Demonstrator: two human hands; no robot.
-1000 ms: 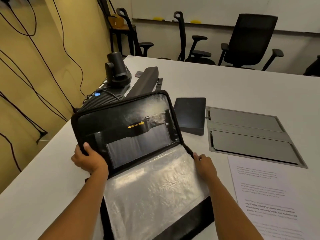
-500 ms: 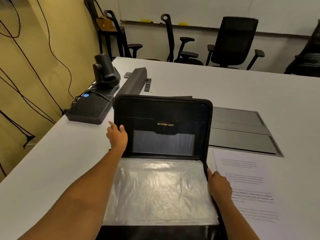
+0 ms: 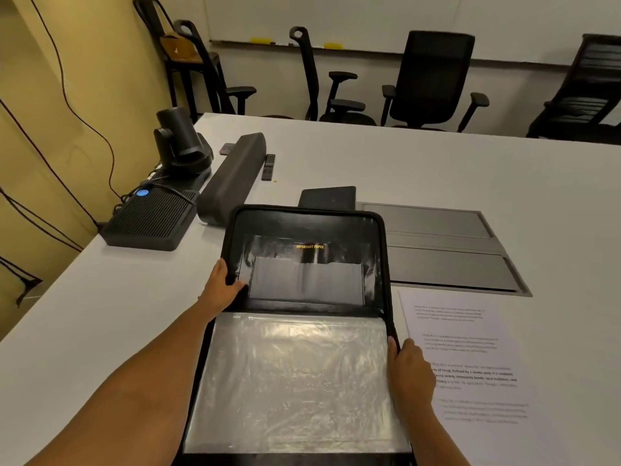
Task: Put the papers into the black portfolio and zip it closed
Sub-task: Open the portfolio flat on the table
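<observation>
**Portfolio opened and steadied; papers not yet loaded**

Black portfolio [image 3: 304, 314] lying open on the white counter [image 3: 403, 169], directly in front of the wearer. Upper flap propped up and tilted back, showing an inner pocket [image 3: 307, 280] under a small gold label; lower half flat, lined with a silvery, crinkled surface [image 3: 295, 381]. Left hand [image 3: 223, 287] gripping the left edge of the raised flap, thumb on the inside, fingers curled behind and out of sight. Right hand [image 3: 408, 371] resting on the right rim of the lower half, fingers hooked over the zipper edge. Printed papers [image 3: 470, 364] lying flat on the counter just beside the portfolio's right edge, partly under the right hand, all still outside. Farther off: recessed grey cable hatch [image 3: 437, 250], small black box [image 3: 327, 196], soundbar [image 3: 232, 176], conference camera [image 3: 178, 142].

Step in hand, by judgement: holding the case open, ahead of loading. Next move likely requiring release of the right rim, a pinch on the near edge of the sheets, and a slide into the open interior with the flap kept up by the left hand. Zipping only after that, with the flap folded down and no paper corner caught in the teeth.
</observation>
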